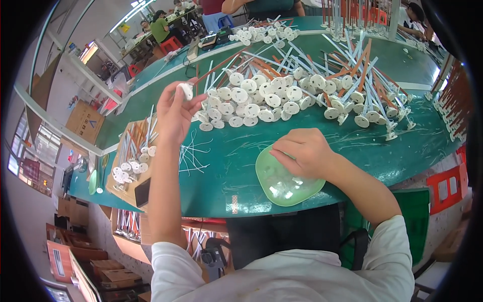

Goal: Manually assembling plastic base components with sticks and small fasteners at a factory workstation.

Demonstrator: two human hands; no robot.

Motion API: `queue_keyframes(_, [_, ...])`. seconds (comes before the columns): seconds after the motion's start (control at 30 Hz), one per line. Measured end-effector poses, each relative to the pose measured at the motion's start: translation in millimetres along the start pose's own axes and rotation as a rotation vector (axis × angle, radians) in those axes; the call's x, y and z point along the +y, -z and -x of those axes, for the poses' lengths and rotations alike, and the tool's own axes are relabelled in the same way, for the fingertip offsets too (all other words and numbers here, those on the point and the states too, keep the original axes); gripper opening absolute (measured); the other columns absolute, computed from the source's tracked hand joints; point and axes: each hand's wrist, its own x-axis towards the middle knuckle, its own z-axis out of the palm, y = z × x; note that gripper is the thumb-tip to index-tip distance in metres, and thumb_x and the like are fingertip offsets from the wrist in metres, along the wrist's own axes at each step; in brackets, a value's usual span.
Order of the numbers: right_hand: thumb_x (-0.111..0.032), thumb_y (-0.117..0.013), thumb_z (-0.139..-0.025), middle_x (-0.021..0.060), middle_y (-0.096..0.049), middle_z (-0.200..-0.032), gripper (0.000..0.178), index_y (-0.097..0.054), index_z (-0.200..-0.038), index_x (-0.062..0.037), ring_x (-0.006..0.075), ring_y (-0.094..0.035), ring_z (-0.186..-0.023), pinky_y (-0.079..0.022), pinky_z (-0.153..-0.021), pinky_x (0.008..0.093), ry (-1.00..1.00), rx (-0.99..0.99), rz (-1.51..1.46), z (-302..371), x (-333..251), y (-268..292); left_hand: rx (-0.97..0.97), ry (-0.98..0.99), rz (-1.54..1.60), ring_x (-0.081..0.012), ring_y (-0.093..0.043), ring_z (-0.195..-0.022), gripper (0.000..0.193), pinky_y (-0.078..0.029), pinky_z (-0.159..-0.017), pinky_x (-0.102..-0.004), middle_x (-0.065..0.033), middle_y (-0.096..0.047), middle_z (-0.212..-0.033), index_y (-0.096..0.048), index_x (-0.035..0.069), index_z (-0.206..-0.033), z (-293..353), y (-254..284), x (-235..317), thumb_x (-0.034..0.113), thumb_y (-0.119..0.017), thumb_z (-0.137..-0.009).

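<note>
Nearest us, on the green table, there's the pale green dish with small clear bits shining inside, and over its far rim sits the right hand, fingertips bunched close; whether they pinch anything, I cannot tell. Over to the left, a cardboard tray carries disc-ended strips, with thin white ties loose beside the forearm. Beyond, up comes the left hand, thumb and fingers pinching a white disc, raised just left of the big disc heap. Farther back, a smaller pile.
</note>
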Motion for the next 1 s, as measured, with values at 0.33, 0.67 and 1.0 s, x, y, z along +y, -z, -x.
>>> queue_keyframes(0.33, [-0.004,-0.083,-0.07,0.0107,-0.071,-0.091,0.025,-0.07,-0.093,-0.0022,0.0181,-0.069,-0.066,-0.056,-0.056,0.0257,-0.087,0.368,-0.024,-10.6,-5.6,1.8,-0.171,-0.374,-0.54,-0.0164,-0.07,-0.093,0.031,-0.057,-0.077,-0.0278,-0.0125,-0.071,-0.109,-0.069,-0.001,-0.111,71.2,-109.2,-56.0,-0.006,-0.073,-0.081])
queue_keyframes(0.67, [-0.001,-0.08,-0.064,0.0087,-0.07,-0.082,0.022,-0.069,-0.083,-0.0041,0.0213,-0.068,-0.066,-0.055,-0.053,0.0285,-0.021,0.325,0.033,-1.0,0.9,-11.2,-0.148,-0.531,-0.723,-0.0232,-0.071,-0.098,0.034,-0.057,-0.084,-0.0305,-0.0168,-0.072,-0.108,-0.071,-0.003,-0.108,87.2,-110.5,-75.8,-0.01,-0.073,-0.075])
queue_keyframes(1.0, [0.001,-0.077,-0.071,0.0107,-0.071,-0.084,0.02,-0.071,-0.089,-0.0013,0.0242,-0.069,-0.068,-0.056,-0.058,0.0306,-0.036,0.222,-0.07,-0.4,-1.5,-9.2,-0.102,-0.577,-0.691,-0.0281,-0.072,-0.099,0.027,-0.057,-0.085,-0.0304,-0.0199,-0.073,-0.099,-0.073,-0.001,-0.1,91.9,-112.0,-74.1,-0.007,-0.077,-0.074])
